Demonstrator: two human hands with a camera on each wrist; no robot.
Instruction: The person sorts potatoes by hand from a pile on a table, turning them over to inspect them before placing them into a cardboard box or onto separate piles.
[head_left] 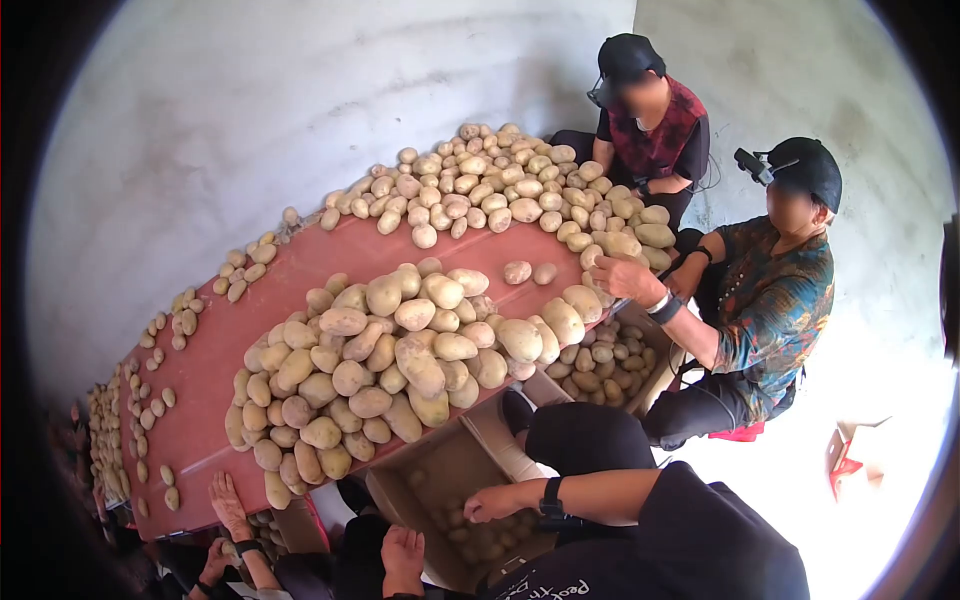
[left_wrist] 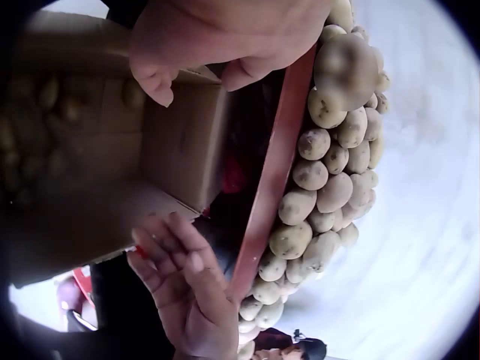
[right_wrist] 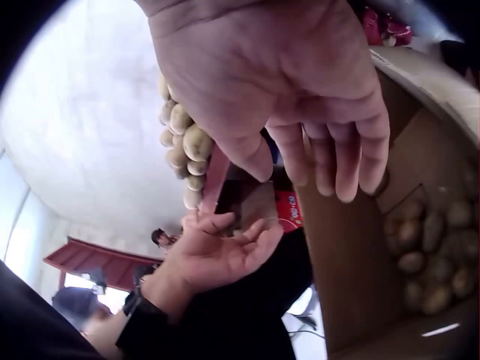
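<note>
Over the cardboard box [head_left: 425, 480] below the table's near edge hangs my right hand [head_left: 492, 502], its fingers bent loosely downward and nothing in them. Potatoes [right_wrist: 431, 232] lie at the bottom of that box. My left hand [head_left: 403, 553] is held left of the box, near my lap. In the right wrist view the left hand [right_wrist: 217, 259] has its palm turned up, fingers relaxed and bare. The left wrist view shows the left hand [left_wrist: 232, 34] at the top, thumb and fingertips apart. A large heap of potatoes [head_left: 370, 360] sits on the red table just beyond both hands.
The red table [head_left: 220, 400] carries more potatoes along its far side and left end. Beside me on the right, a person [head_left: 775, 290] reaches to the table over another box of potatoes [head_left: 605, 370]. Someone else [head_left: 650, 130] sits farther back. Other people's hands [head_left: 228, 505] show at lower left.
</note>
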